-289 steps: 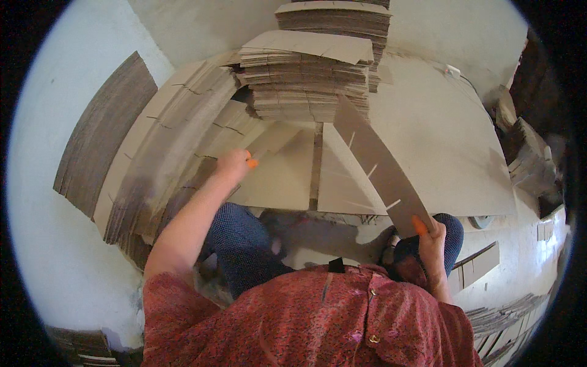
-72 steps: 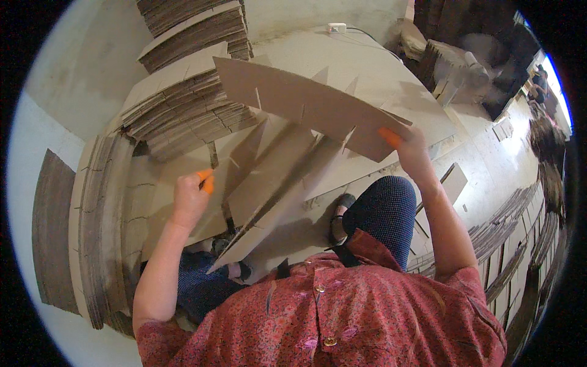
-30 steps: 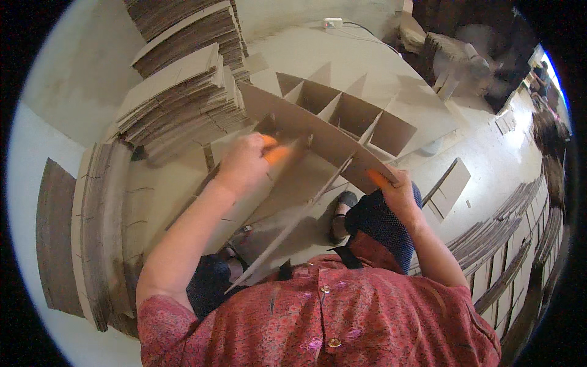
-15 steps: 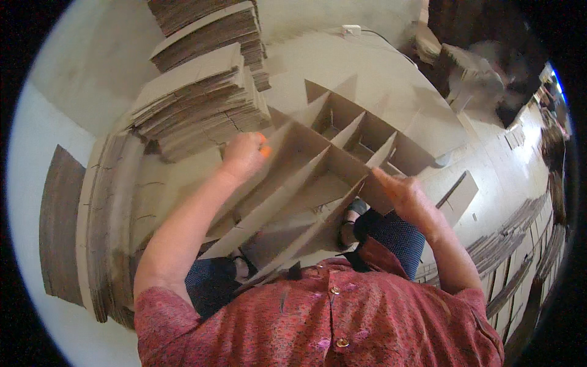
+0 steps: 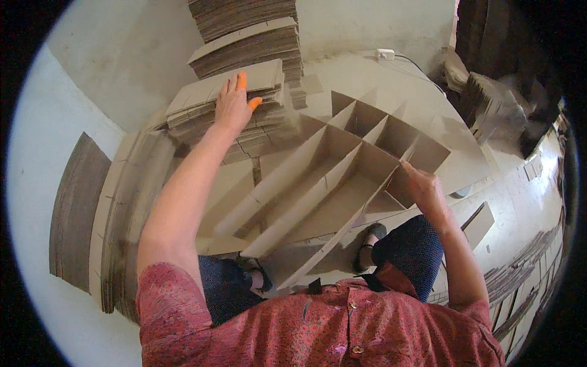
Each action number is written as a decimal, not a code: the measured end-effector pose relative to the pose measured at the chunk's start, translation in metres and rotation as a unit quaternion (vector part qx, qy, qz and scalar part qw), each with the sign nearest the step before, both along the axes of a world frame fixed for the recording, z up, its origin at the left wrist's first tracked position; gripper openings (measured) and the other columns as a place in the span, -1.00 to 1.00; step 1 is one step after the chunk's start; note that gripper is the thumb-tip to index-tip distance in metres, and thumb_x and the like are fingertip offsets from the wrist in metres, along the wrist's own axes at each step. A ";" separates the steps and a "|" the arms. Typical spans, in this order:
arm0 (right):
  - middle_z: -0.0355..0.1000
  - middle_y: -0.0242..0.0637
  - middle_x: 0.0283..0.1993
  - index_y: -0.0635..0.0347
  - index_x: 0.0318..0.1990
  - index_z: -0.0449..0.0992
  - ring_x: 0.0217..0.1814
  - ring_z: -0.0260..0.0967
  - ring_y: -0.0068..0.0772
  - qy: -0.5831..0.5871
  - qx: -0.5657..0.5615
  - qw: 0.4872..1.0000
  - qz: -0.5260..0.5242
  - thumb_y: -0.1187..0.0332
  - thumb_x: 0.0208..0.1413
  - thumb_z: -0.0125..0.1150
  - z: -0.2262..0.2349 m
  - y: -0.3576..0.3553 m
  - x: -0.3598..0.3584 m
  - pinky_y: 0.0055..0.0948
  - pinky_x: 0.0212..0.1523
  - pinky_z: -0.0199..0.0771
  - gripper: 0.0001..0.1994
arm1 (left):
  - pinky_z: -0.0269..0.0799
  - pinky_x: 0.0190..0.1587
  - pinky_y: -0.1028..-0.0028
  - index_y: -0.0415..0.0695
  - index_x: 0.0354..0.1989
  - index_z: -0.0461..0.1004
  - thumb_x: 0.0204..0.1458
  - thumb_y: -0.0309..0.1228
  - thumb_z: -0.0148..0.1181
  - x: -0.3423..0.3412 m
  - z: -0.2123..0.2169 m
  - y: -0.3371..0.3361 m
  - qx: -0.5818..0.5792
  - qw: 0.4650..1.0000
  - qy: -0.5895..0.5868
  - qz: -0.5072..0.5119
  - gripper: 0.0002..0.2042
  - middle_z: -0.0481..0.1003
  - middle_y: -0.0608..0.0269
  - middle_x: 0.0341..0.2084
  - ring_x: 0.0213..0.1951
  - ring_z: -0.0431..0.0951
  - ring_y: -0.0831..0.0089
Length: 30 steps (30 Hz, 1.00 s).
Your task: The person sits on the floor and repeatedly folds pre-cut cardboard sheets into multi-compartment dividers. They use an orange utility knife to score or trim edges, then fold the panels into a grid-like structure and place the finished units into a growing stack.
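A partly slotted cardboard divider [image 5: 301,199] stands in front of me, long strips running toward me and crossed by shorter ones farther off. My right hand [image 5: 424,188] is closed on the divider's right side, pinching near a strip's crossing. Orange covers sit on the thumb and a finger of my left hand [image 5: 235,105]. That hand lies with fingers stretched on top of a stack of cardboard sheets [image 5: 192,100], left of the divider, and holds nothing. Whether its fingertips press on the top sheet is hard to tell.
Taller cardboard stacks [image 5: 244,55] rise behind, and more sheets [image 5: 78,211] lean at the left wall. A white socket block [image 5: 385,54] with a cable lies at the back. Bundled cardboard strips [image 5: 510,254] lie on the floor at right. My feet are below the divider.
My left hand has moved from beside the divider up onto the sheet stack, its fingers opening out. The right hand keeps its hold on the divider. The whole view has shifted slightly.
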State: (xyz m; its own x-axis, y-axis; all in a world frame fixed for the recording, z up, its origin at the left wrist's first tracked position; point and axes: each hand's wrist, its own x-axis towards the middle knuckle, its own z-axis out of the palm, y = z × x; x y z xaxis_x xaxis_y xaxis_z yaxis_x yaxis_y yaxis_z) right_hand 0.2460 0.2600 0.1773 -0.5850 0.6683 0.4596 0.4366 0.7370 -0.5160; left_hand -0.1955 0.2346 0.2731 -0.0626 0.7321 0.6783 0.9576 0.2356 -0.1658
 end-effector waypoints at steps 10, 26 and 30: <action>0.43 -0.04 -0.18 0.16 0.07 0.36 -0.15 0.41 -0.06 -0.048 0.064 0.987 -0.140 0.38 0.08 0.11 0.010 0.006 -0.002 -0.31 -0.16 0.41 -0.64 | 0.36 -0.29 0.26 -0.09 -0.36 0.58 -0.04 -0.33 0.15 -0.054 0.024 0.030 -0.117 0.974 -0.192 -0.020 -0.85 0.53 0.02 -0.44 -0.40 0.50 0.17; 0.47 -0.25 -0.20 0.33 -0.01 0.41 -0.19 0.42 -0.38 0.329 -0.349 0.878 0.002 0.35 0.08 0.14 0.064 -0.043 -0.057 -0.51 -0.15 0.40 -0.66 | 0.27 0.12 0.39 -0.20 -0.06 0.43 -0.05 -0.54 0.07 0.160 -0.017 -0.098 -0.102 0.840 -0.178 -0.502 -0.69 0.35 0.04 0.04 0.07 0.36 0.19; 0.48 -0.37 -0.22 0.24 -0.07 0.48 -0.20 0.40 -0.46 0.315 -0.271 0.909 -0.033 0.46 0.06 0.13 0.064 -0.048 -0.027 -0.50 -0.16 0.38 -0.74 | 0.36 -0.03 0.43 -0.22 0.00 0.37 -0.14 -0.48 0.26 0.129 -0.019 -0.088 0.017 0.831 -0.434 -0.348 -0.55 0.33 0.05 0.05 -0.12 0.44 0.32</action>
